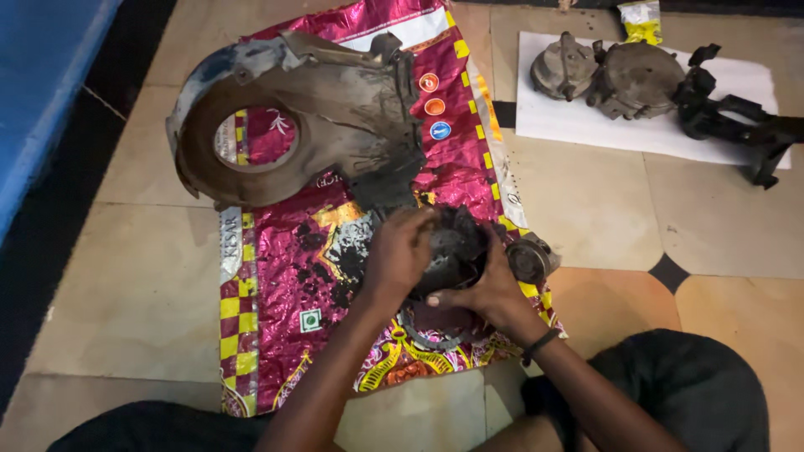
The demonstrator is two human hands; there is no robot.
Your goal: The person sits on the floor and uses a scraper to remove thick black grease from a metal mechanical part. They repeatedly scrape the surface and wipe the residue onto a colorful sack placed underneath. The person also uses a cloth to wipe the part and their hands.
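Both my hands grip a dark, greasy round machine part (456, 247) over a shiny pink and yellow sack (276, 301) spread on the floor. My left hand (400, 251) wraps its upper left side. From below on the right, my right hand (490, 289) holds it, thumb pointing left; a dark band circles that wrist. A small round metal piece (529, 259) sticks out on the part's right. A toothed ring (431, 335) lies on the sack under my hands.
A large dirty metal cover with a round hole (335, 109) lies on the sack's upper half. At the upper right, a white sheet (569, 125) carries grimy round housings (624, 79) and a black bracket (729, 117). A blue surface (38, 84) runs along the left.
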